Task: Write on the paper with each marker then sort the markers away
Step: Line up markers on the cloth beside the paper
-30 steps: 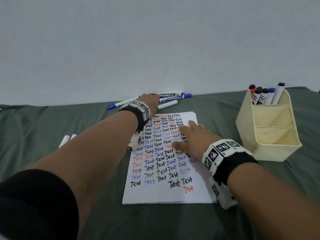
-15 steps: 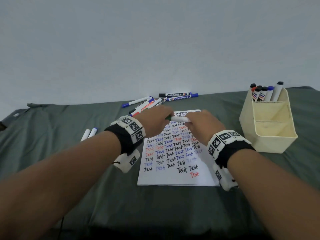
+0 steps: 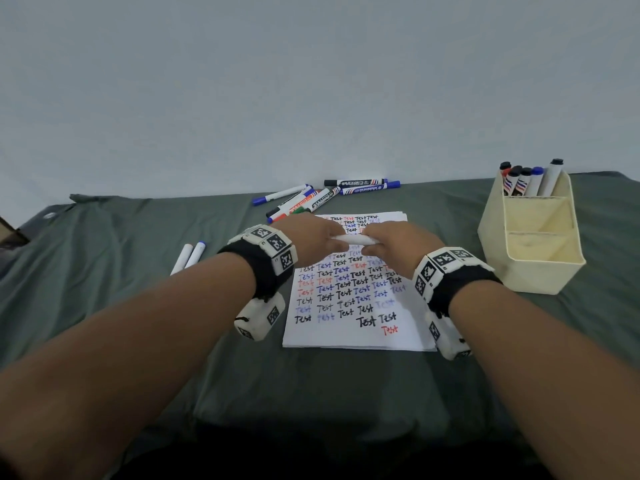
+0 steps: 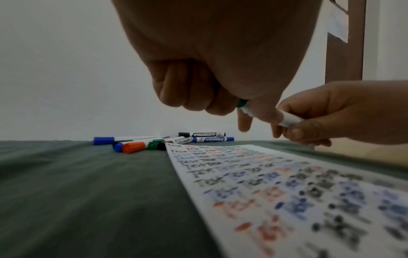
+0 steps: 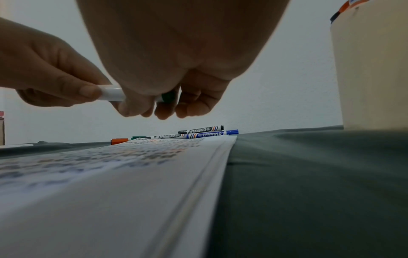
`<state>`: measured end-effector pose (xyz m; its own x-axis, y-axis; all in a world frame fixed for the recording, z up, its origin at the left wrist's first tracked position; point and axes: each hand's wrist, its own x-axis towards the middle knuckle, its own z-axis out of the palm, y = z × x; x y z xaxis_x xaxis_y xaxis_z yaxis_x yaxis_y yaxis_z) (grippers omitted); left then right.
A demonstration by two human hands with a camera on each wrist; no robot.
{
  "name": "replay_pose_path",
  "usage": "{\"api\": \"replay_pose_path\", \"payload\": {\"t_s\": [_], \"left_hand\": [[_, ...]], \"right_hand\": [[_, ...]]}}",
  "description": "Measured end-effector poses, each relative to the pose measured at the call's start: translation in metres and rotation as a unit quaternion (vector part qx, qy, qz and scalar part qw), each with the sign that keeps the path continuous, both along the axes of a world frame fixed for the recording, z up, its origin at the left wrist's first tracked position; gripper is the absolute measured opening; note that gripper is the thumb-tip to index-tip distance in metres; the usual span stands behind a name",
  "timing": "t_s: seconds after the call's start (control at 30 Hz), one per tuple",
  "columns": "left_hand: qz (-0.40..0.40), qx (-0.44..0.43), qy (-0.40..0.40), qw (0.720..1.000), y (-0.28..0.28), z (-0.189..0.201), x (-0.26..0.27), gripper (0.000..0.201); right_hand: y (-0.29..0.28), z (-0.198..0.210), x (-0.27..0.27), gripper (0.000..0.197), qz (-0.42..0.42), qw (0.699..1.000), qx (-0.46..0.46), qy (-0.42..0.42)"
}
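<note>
- Left hand (image 3: 313, 237), which a second ago reached into the pile (image 3: 322, 199) by the wall, now grips the green-capped end of a white marker (image 3: 353, 240) above the paper (image 3: 349, 292).
- Right hand (image 3: 398, 242), flat on the paper a second ago, has lifted and now pinches the marker's other end.
- Both hands are clamped on it; the cap (image 4: 242, 104) looks still seated.
- Likely next comes pulling the cap off, then writing in green.
- Five markers stand in the holder (image 3: 540, 268); two lie apart at left (image 3: 189, 256), so much sorting remains.
</note>
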<state>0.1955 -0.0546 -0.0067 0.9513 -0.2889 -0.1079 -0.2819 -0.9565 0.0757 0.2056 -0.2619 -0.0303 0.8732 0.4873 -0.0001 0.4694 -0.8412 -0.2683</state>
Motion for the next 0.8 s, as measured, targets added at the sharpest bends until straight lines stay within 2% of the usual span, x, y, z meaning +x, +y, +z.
{"api": "replay_pose_path", "payload": {"t_s": [0.13,0.17,0.27,0.37,0.47,0.57,0.67,0.77,0.8], "left_hand": [[0.048,0.001,0.013,0.999,0.024,-0.010,-0.002,0.071],[0.083,-0.015,0.020,0.996,0.033,-0.014,-0.003,0.071],[0.163,-0.045,0.019,0.985,0.066,-0.024,-0.006,0.038],[0.150,0.060,0.018,0.987,0.102,-0.018,-0.011,0.026],[0.112,0.165,0.054,0.978,0.127,-0.010,-0.010,0.030],[0.065,0.225,0.077,0.969,0.135,-0.009,-0.010,0.038],[0.046,0.241,0.078,0.966,0.133,-0.012,-0.013,0.040],[0.078,0.215,0.066,0.971,0.130,-0.011,-0.016,0.047],[0.091,0.210,0.062,0.972,0.128,-0.009,-0.017,0.051]], "right_hand": [[-0.001,-0.003,0.004,0.018,-0.007,1.000,-0.014,-0.011],[-0.002,-0.004,0.005,0.018,-0.017,1.000,-0.012,-0.010],[-0.005,-0.007,0.008,0.018,-0.031,0.999,-0.010,-0.010],[-0.004,-0.007,0.009,0.018,-0.029,0.999,-0.014,-0.014],[-0.005,-0.009,0.009,0.019,-0.037,0.999,-0.010,-0.018],[-0.005,-0.009,0.009,0.020,-0.038,0.999,-0.009,-0.024],[-0.006,-0.011,0.009,0.022,-0.042,0.999,-0.008,-0.026],[-0.007,-0.012,0.011,0.020,-0.053,0.998,0.007,-0.020],[-0.008,-0.012,0.011,0.025,-0.057,0.998,0.024,-0.013]]}}
